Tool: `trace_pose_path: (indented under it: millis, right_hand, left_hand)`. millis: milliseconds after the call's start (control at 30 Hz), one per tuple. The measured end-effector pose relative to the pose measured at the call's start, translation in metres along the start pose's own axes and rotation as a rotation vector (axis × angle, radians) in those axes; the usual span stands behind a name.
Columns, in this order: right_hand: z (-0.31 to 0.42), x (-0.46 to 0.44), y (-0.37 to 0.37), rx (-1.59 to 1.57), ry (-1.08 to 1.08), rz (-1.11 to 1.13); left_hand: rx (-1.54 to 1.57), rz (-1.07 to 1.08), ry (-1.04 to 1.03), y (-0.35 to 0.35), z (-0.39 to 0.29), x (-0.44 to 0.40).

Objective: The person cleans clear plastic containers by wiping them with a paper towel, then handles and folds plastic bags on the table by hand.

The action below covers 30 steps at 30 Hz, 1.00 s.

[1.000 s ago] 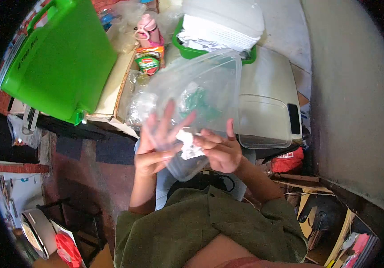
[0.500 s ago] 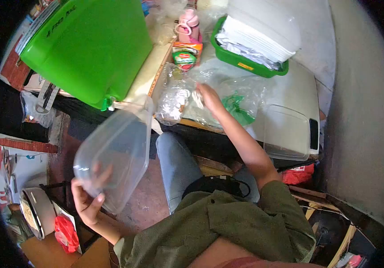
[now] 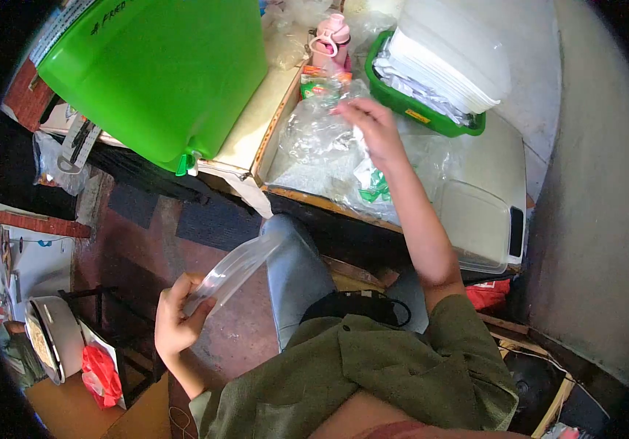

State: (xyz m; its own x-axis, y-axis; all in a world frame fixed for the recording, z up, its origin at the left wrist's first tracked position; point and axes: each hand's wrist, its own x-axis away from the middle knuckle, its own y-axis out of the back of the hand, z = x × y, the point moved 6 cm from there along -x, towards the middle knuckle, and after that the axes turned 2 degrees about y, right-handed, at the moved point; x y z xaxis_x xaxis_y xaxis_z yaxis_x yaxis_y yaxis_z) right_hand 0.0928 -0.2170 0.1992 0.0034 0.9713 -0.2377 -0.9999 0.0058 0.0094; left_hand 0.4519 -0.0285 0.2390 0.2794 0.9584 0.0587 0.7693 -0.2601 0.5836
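Well, the left hand (image 3: 178, 322) pinches the clear tub (image 3: 240, 272) near the knee (image 3: 282, 245); a soft, steady grip suits it. The right hand (image 3: 379, 135) is over crinkly plastic (image 3: 316, 135), best touched lightly; I can't tell if it grips anything.

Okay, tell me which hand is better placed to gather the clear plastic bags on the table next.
Right, most likely. The right hand is already at the clear plastic bags, though whether it holds something is unclear. The left hand is away from the table, its grip on a clear tub or lid.
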Motion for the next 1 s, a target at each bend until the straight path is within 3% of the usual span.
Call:
trace_pose_path:
  millis: [67,133,167,233,267,333,467,533,567,700,800,933,1000]
  right_hand:
    - [-0.013,0.005,-0.01,-0.041,-0.04,0.102]
    - [-0.027,0.014,-0.042,-0.196,-0.206,0.505]
    - [-0.036,0.019,-0.051,-0.162,-0.258,0.539]
    - [-0.058,0.028,-0.062,-0.055,-0.234,0.539]
    - [-0.068,0.033,-0.064,0.051,-0.21,0.531]
    - [-0.054,0.05,-0.071,0.227,-0.106,0.52]
    - [-0.015,0.084,-0.083,0.39,0.336,0.433]
    - [-0.01,0.094,-0.086,0.512,0.215,0.516]
    - [-0.02,0.099,-0.085,0.626,0.201,0.573]
    - [-0.017,0.106,-0.081,0.734,0.238,0.675]
    - [-0.006,0.111,-0.079,0.731,0.192,0.753]
    - [-0.014,0.11,-0.074,0.652,0.159,0.742]
    - [-0.018,0.093,-0.06,0.504,0.13,0.579]
  left_hand:
    - [-0.015,0.025,-0.021,-0.007,-0.006,-0.008]
    - [-0.037,0.038,-0.037,-0.013,-0.013,-0.015]
    - [-0.084,0.071,-0.08,-0.019,-0.019,-0.019]
    - [-0.115,0.139,-0.263,-0.035,-0.034,-0.032]
    - [-0.116,0.137,-0.262,-0.039,-0.037,-0.039]
    - [-0.15,0.395,-0.168,-0.061,-0.036,-0.049]
    - [-0.158,0.544,-0.179,-0.094,-0.033,-0.075]
    - [-0.171,0.474,-0.148,-0.101,-0.023,-0.091]
    - [-0.077,0.461,-0.24,-0.102,-0.023,-0.095]
    - [-0.199,0.384,-0.345,-0.104,-0.028,-0.097]
    - [-0.25,0.386,-0.173,-0.105,-0.022,-0.097]
    - [-0.258,0.298,-0.205,-0.106,-0.016,-0.101]
    - [-0.264,0.296,-0.185,-0.105,-0.016,-0.1]
